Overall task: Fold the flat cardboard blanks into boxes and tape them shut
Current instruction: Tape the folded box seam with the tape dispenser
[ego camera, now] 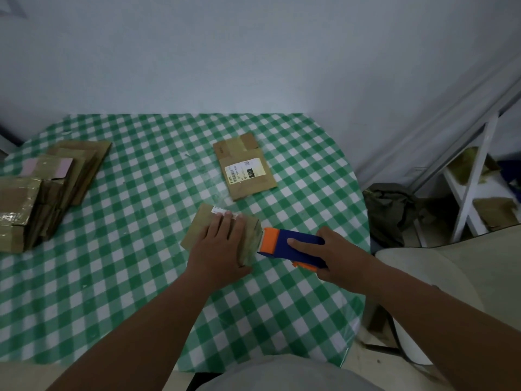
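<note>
A small folded cardboard box sits in the middle of the green checked table. My left hand lies flat on top of it, fingers spread, pressing it down. My right hand grips a blue and orange tape dispenser, whose orange nose touches the box's right side. A flat cardboard blank with a white shipping label lies farther back on the table, apart from both hands.
A stack of flat blanks and taped boxes stands at the table's left edge. A white shelf unit and a dark bag are on the floor to the right. A pale rounded chair is at my right.
</note>
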